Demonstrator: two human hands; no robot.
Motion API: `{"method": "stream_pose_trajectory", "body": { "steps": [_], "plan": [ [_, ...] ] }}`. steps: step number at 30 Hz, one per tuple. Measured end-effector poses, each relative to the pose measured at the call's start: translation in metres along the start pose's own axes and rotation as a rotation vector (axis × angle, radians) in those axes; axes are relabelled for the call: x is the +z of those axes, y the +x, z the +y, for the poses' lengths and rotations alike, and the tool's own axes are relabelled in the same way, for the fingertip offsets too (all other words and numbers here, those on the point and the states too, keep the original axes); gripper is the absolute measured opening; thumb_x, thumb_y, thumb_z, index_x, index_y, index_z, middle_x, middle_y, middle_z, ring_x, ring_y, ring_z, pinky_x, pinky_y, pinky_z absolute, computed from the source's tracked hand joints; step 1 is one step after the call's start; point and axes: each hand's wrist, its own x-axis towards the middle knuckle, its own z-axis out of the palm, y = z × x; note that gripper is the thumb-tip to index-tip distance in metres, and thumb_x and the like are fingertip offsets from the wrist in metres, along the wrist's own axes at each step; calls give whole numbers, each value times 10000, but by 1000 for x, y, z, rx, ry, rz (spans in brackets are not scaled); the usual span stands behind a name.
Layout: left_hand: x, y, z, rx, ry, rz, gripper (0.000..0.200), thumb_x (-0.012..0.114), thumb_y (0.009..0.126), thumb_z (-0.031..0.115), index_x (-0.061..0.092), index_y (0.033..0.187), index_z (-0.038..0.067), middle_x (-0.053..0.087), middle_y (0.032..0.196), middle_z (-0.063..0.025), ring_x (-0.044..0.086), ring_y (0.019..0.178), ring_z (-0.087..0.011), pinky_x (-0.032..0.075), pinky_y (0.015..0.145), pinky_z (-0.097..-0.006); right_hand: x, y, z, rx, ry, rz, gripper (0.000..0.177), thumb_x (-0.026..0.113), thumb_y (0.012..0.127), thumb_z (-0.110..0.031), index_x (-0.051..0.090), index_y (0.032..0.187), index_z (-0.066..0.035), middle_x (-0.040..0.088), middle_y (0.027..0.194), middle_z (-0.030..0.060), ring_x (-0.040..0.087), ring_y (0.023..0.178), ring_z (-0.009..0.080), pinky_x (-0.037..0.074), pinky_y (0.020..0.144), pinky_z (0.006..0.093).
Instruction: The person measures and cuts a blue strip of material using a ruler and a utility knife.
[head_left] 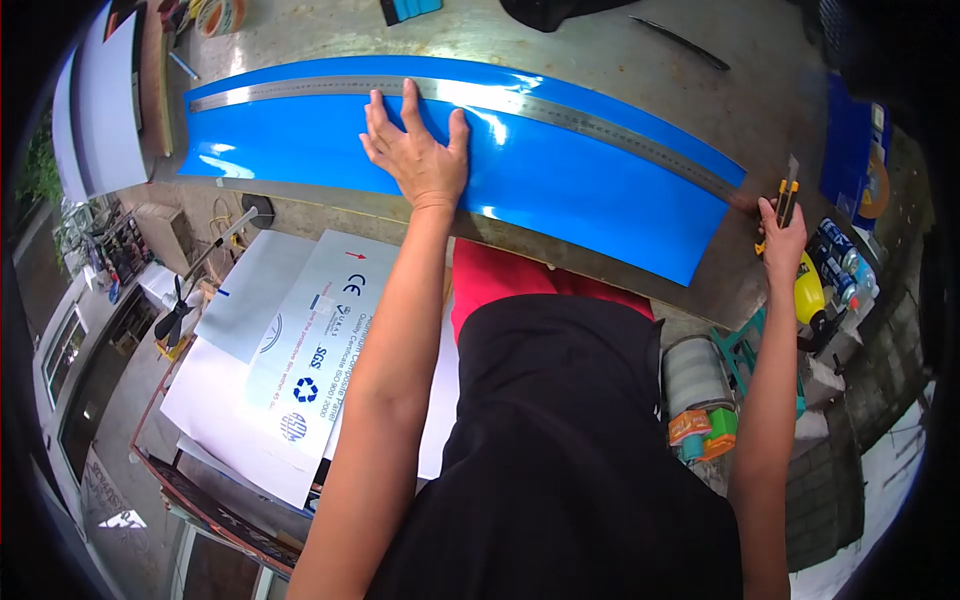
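Observation:
A glossy blue sheet (590, 190) lies along the near edge of the workbench, with a long metal ruler (480, 97) across it near its far edge. My left hand (422, 150) has its fingers spread and presses on the ruler and the sheet around their middle. My right hand (785, 236) is wrapped round a black and yellow utility knife (787, 200), blade out and pointing away from me, just beyond the right end of the sheet and ruler.
The metal workbench (590, 60) bears a blue scraper (410, 8), a thin dark tool (680, 42) and tape rolls (218, 15). Printed panels (300, 350) lie below at left. A yellow bottle (809, 290) and cans stand at right.

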Motion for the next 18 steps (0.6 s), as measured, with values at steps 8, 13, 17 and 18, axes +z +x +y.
{"method": "stream_pose_trajectory", "body": {
  "steps": [8,13,17,18],
  "plan": [
    [2,0,-2,24,46,18,742,651,923,571,464,1548,218,324,1614,-227,306,1501,-409,187,1213,-600,2,-5,-7,30,6,16,313,805,924,-269,640,1018,-21,657,779,27,610,650,99,511,604,270],
    [3,1,-4,60,52,36,757,649,924,595,471,1548,207,330,1615,-222,335,1480,-408,210,1197,-593,3,-7,-12,41,-34,40,326,814,909,-277,656,1004,-9,681,779,55,637,654,124,522,617,293],
    [6,1,-6,41,28,14,802,704,878,602,446,1553,253,294,1628,-192,295,1506,-400,174,1215,-627,3,-7,-10,42,-36,42,345,818,905,-295,658,1018,-11,688,785,63,644,651,132,524,621,301],
    [6,2,-5,19,37,6,806,707,873,613,451,1549,256,297,1624,-184,295,1506,-395,169,1219,-623,2,-8,-12,51,-26,30,352,825,897,-290,658,1027,-10,692,796,65,651,674,140,526,641,306]
  ]
}}
